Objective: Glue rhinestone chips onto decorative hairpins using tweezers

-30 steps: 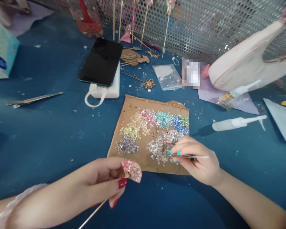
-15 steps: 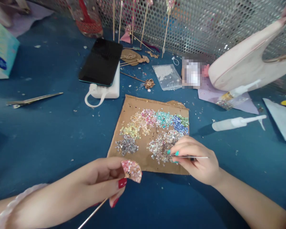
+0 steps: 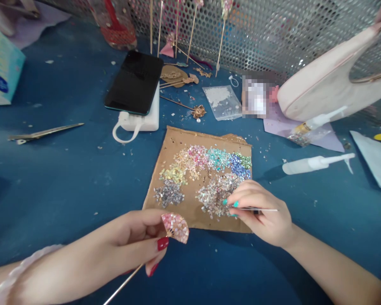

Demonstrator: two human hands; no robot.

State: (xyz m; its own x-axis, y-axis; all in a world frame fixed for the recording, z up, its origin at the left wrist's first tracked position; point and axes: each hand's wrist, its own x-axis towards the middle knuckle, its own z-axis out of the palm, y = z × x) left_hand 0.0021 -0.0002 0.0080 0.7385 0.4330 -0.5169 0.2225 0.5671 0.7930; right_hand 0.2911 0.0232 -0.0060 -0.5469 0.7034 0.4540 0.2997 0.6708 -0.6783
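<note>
My left hand (image 3: 123,245) pinches a hair stick by its head, a small fan (image 3: 175,227) covered in pink and pale flakes. Its thin metal shaft (image 3: 123,284) runs down toward the bottom edge. Over the right part of a cardboard sheet (image 3: 190,220), my right hand (image 3: 262,212) is closed around slim metal tweezers (image 3: 257,209). Their tips are hidden by my fingers, at a heap of silvery-white flakes (image 3: 214,195). Grey flakes (image 3: 169,193), yellow flakes (image 3: 174,174), pink flakes (image 3: 197,156), turquoise flakes (image 3: 218,158) and blue flakes (image 3: 239,166) lie in separate patches on the cardboard.
Behind the cardboard lie a phone (image 3: 135,82) on a white power bank (image 3: 150,120), a gold hair stick (image 3: 198,111) and a plastic bag (image 3: 222,101). Right are a glue bottle (image 3: 305,165) and a pale handbag (image 3: 324,76); scissors (image 3: 46,132) lie left. Metal mesh (image 3: 257,38) stands behind.
</note>
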